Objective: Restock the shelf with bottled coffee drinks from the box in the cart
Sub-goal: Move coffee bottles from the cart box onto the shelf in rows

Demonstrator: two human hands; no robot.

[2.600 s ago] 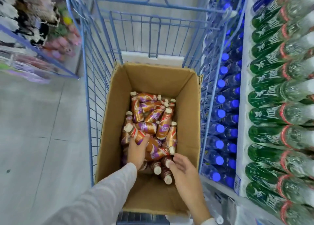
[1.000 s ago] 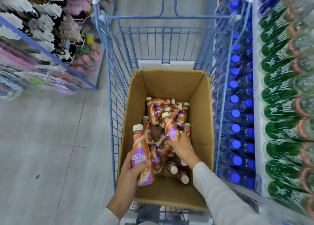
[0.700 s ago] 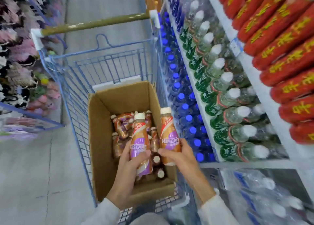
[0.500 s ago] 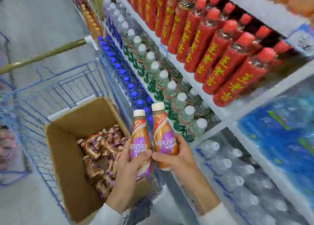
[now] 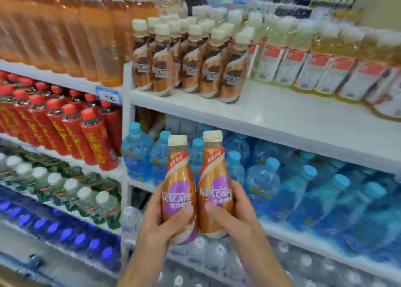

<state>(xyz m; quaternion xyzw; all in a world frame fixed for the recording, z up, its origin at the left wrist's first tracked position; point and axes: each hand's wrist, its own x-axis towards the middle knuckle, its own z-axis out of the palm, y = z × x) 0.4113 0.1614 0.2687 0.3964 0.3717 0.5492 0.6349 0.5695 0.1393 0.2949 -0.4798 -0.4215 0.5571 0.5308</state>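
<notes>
Status: the left hand [image 5: 160,219] is wrapped round the lower body of the left bottle [image 5: 178,184], thumb across the label. Just beside it, the right hand [image 5: 236,213] is clamped on the right bottle [image 5: 214,178] in the same way. Both bottles are upright, held in front of the water bottles [image 5: 271,178] and below the shelf [image 5: 282,117]. Neither is placed yet.

On that shelf, the stocked coffee bottles [image 5: 188,63] occupy the left end. Bare board lies in front of them and to their right, so room for more appears to remain. The box and cart are out of view, so the quantity left cannot be determined.

Appearance: each held bottle has a cream cap, a narrow neck and a copper-orange sleeve with a purple panel and white lettering. The stocked bottles share this shape but carry a brown panel.
</notes>
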